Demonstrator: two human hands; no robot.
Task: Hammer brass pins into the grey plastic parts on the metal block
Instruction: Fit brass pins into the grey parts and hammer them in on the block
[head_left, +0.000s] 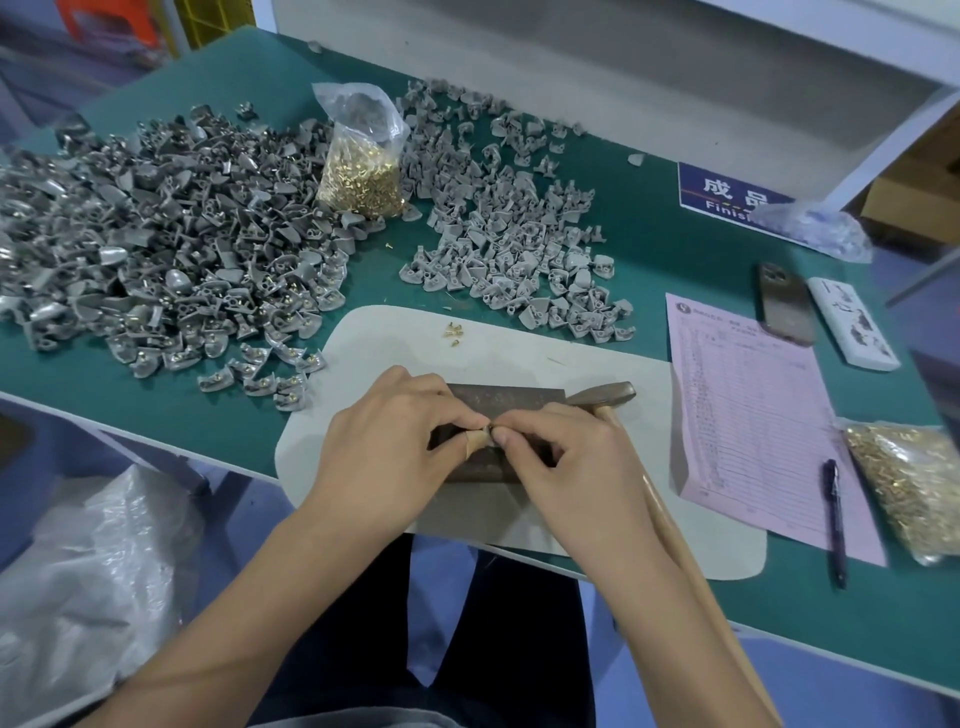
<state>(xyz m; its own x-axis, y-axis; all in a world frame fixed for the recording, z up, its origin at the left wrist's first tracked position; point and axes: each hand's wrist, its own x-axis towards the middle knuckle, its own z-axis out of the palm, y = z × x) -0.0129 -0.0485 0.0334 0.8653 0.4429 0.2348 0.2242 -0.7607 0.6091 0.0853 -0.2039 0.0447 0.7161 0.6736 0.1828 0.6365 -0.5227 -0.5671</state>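
Observation:
A dark metal block (501, 400) lies on a pale mat (519, 343) at the table's front edge. Over the block my left hand (395, 441) pinches a small grey plastic part (479, 441). My right hand (561, 457) meets it from the right, with thumb and forefinger pinched at the part's top; a brass pin there is barely visible. A hammer (605, 395) lies beside the block, head on the mat, its wooden handle running back under my right forearm. A few loose brass pins (453, 332) lie on the mat.
Two heaps of grey parts cover the green table: a large heap (156, 249) on the left, a lighter heap (509, 228) in the middle. A bag of brass pins (366, 166) stands between them. At right lie a pink form (753, 415), pen (834, 519), phone (784, 306) and another pin bag (909, 483).

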